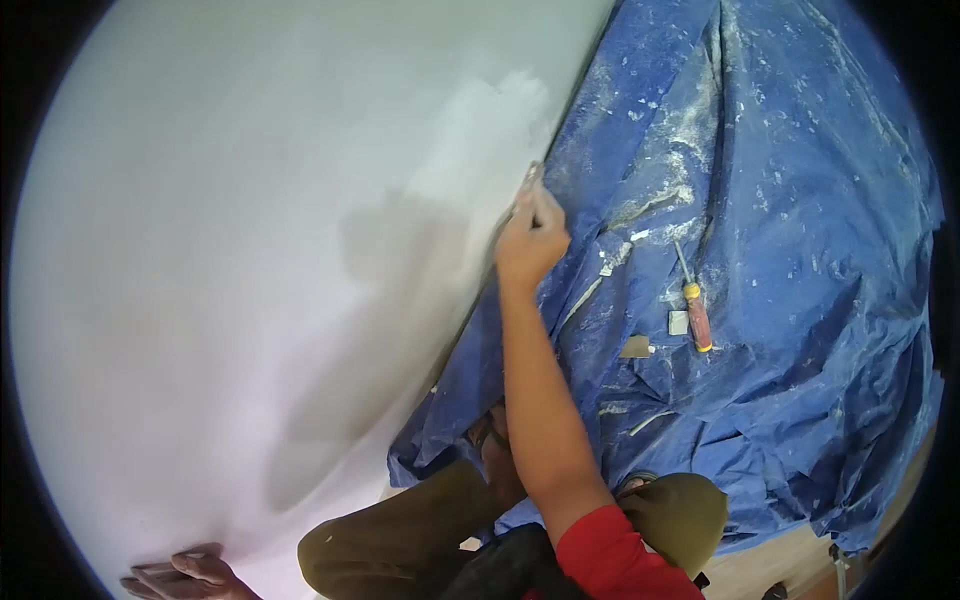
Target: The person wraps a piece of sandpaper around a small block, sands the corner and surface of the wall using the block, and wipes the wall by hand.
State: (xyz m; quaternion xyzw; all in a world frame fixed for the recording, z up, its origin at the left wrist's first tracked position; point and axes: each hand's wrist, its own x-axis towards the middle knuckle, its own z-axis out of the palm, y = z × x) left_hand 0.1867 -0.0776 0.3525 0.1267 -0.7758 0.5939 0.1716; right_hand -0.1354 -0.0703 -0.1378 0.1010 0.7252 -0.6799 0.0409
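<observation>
The right hand has its grip closed, fingertips pinching a small, whitish, thin-looking piece at the lower edge of the smooth white wall. Its material is too small to make out. It looks light and probably fairly stiff; chalky residue could make it slippery, and a thin edge might chip, so the end away from the wall seems the best place to hold it. Just beyond it, a brighter white patch marks the wall. Beside the hand spreads a wrinkled blue plastic sheet with white smears. On it lie a screwdriver with a red-and-yellow handle, a small pale block just beside that handle, and a flat tan scrap. Well apart, the left hand is open, fingers spread, seemingly against the wall, holding nothing visible.
</observation>
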